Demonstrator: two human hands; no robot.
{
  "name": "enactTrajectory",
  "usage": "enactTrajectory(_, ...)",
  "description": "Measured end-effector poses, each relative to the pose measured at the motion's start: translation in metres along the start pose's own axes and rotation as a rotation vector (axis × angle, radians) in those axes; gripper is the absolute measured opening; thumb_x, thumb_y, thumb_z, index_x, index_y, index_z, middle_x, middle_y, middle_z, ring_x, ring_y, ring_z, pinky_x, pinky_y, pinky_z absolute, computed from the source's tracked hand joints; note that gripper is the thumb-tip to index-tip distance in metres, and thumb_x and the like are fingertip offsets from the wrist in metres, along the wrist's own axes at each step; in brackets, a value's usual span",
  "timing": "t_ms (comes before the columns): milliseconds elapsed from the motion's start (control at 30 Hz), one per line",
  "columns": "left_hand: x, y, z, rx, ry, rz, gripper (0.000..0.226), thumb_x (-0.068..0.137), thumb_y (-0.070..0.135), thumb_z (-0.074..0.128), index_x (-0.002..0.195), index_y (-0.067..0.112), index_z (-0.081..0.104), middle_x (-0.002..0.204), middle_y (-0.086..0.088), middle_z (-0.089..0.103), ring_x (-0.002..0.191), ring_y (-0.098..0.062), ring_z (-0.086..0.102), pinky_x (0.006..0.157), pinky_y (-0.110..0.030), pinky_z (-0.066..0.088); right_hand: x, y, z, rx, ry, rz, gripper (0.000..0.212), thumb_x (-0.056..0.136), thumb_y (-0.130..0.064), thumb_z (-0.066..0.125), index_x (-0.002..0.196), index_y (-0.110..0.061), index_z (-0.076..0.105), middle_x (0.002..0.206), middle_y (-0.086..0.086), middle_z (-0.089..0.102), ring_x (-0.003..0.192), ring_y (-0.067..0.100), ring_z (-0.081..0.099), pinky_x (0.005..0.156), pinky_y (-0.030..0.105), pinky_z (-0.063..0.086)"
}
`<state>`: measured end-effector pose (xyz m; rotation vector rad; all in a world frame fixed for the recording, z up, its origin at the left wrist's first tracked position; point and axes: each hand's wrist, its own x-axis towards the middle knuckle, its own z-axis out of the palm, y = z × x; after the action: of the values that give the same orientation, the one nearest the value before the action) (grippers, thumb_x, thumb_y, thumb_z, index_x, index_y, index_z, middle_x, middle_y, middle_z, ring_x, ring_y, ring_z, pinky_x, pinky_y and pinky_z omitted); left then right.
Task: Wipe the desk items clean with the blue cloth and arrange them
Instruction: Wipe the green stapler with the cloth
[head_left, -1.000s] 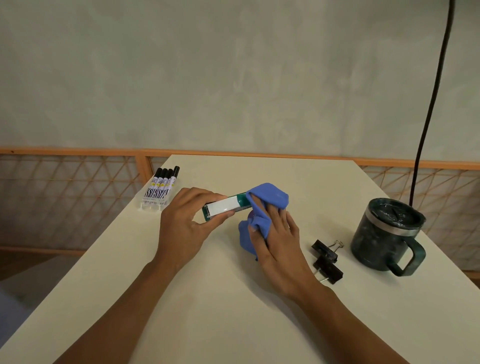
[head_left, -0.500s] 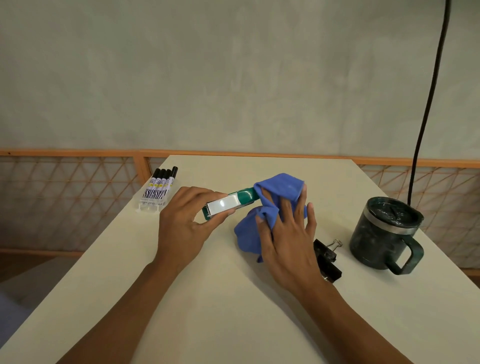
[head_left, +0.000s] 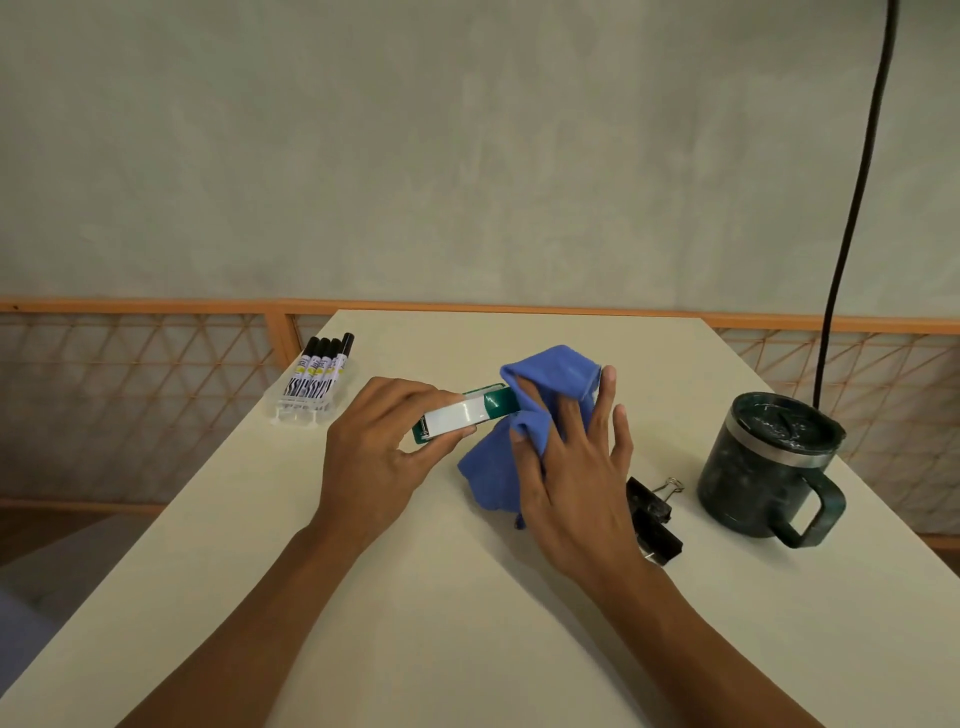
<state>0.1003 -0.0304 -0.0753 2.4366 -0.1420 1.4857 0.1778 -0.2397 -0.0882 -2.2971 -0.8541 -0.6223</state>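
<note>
Two hands: both are on one green item (head_left: 462, 413) near the middle of the desk (head_left: 467, 623). I judge the step is wiping this item.
Left hand (head_left: 374, 452): it grips the left end of the item, with the thumb on the near side and curled fingers over the top.
Why so: I think this grip keeps the item from sliding while the other hand rubs it.
Item: it is long and green with a white band, maybe a stapler. It lies about level; I cannot tell if it rests on the desk or is just above it. Its right end is hidden in the cloth.
Cloth (head_left: 550, 366): it is blue and bunched over the right end of the item. Its loose part falls to the desk under the right hand.
Right hand (head_left: 576, 488): it lies on the cloth, palm down.
Fingers (head_left: 607, 395): they are nearly straight and spread wide, so they press the cloth and do not clutch it. A fold covers the thumb and forefinger, so I cannot tell if these two pinch it.
Why spread: I judge that a wide hand rubs more surface in one pass.
Markers (head_left: 317, 371): a row with black caps at the far left edge, well apart from the hands.
Clips (head_left: 655, 512): two black ones, just beside the right wrist.
Mug (head_left: 758, 467): it is dark, has a lid, and stands at the right with its handle toward the person.
Progress: it seems partly done; I cannot tell if the other items are wiped.
Risk: the right wrist may push the clips.
</note>
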Motion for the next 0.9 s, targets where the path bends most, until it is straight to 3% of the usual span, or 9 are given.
enactTrajectory(167, -0.002, 0.001, 0.002, 0.014, 0.019, 0.007, 0.027, 0.094, 0.029, 0.085, 0.111, 0.009, 0.082, 0.106, -0.002, 0.076, 0.097, -0.022, 0.066, 0.090, -0.016, 0.046, -0.002, -0.018, 0.001, -0.113, -0.017, -0.146, 0.055, 0.116, -0.044, 0.030, 0.169, -0.045, 0.017, 0.175, -0.013, 0.025, 0.165, 0.037, -0.017, 0.130, 0.064, 0.011)
enactTrajectory(400, 0.001, 0.005, 0.000, -0.082, 0.022, -0.093, 0.033, 0.089, 0.032, 0.090, 0.115, 0.013, 0.081, 0.110, 0.002, 0.076, 0.100, -0.018, 0.067, 0.085, -0.026, 0.054, 0.002, -0.003, 0.001, 0.054, -0.022, 0.039, 0.055, 0.115, -0.053, 0.022, 0.169, -0.045, 0.016, 0.179, -0.009, 0.014, 0.163, 0.022, -0.025, 0.131, 0.061, 0.006)
enactTrajectory(600, 0.005, 0.012, -0.004, -0.217, -0.003, -0.236, 0.030, 0.085, 0.031, 0.093, 0.110, 0.019, 0.082, 0.106, 0.010, 0.075, 0.099, -0.015, 0.069, 0.086, -0.026, 0.053, -0.004, -0.014, 0.003, -0.053, -0.057, -0.125, 0.057, 0.115, -0.053, 0.023, 0.170, -0.047, 0.006, 0.180, -0.009, 0.003, 0.164, 0.031, -0.023, 0.131, 0.062, 0.006)
enactTrajectory(767, 0.006, 0.010, -0.007, -0.273, -0.033, -0.308, 0.034, 0.085, 0.034, 0.091, 0.113, 0.018, 0.082, 0.106, 0.010, 0.076, 0.096, -0.017, 0.069, 0.081, -0.025, 0.056, 0.002, -0.004, -0.001, 0.040, -0.031, -0.016, 0.056, 0.116, -0.052, 0.023, 0.169, -0.050, 0.004, 0.180, -0.013, -0.002, 0.163, 0.024, -0.027, 0.132, 0.061, 0.003)
enactTrajectory(900, 0.009, 0.019, -0.008, -0.384, -0.071, -0.420, 0.029, 0.082, 0.036, 0.093, 0.108, 0.026, 0.083, 0.102, 0.011, 0.076, 0.092, -0.018, 0.070, 0.080, -0.022, 0.054, -0.001, -0.006, 0.000, -0.047, -0.039, -0.123, 0.058, 0.116, -0.049, 0.028, 0.170, -0.045, 0.008, 0.180, -0.010, 0.001, 0.164, 0.031, -0.022, 0.131, 0.063, 0.006)
